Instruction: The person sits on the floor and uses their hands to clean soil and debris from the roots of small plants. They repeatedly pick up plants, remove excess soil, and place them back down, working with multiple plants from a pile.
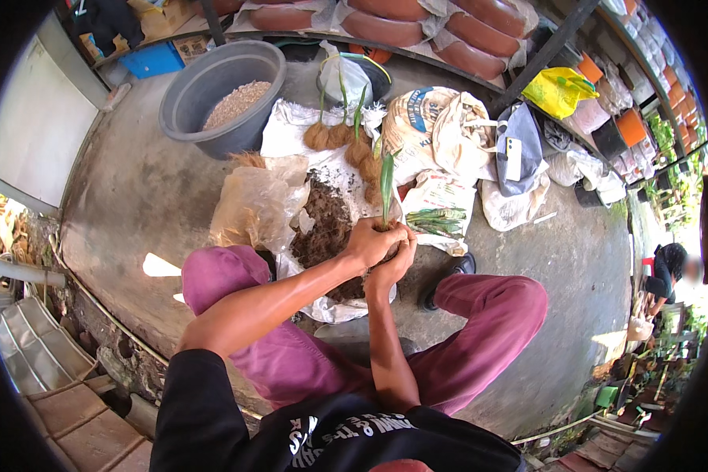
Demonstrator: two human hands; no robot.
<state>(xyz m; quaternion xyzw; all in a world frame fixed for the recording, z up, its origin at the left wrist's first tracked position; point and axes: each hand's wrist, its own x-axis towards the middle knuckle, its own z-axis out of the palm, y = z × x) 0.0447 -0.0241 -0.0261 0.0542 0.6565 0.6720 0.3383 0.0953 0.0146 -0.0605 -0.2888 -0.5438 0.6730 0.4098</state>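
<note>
My left hand (373, 243) and my right hand (398, 262) are cupped together around the base of a plant cutting with an upright green leaf (387, 183). Brown fibrous material shows between the fingers. Beneath and beside them, a heap of dark potting mix (324, 227) lies on a white sack (345, 192). Beyond the heap stand several fibre-wrapped root balls (339, 135) with green leaves. Right of my hands, long green leaf cuttings (436, 220) lie on a printed white bag (448, 197). What my palms cover is hidden.
A large grey tub (180, 112) holds pale granular material. A crumpled clear plastic bag (259, 203) lies left of the heap. Full sacks (413, 133) and a phone (513, 158) on grey cloth are at the back right. Shelves hold brown pots (383, 26). A person (668, 268) crouches far right.
</note>
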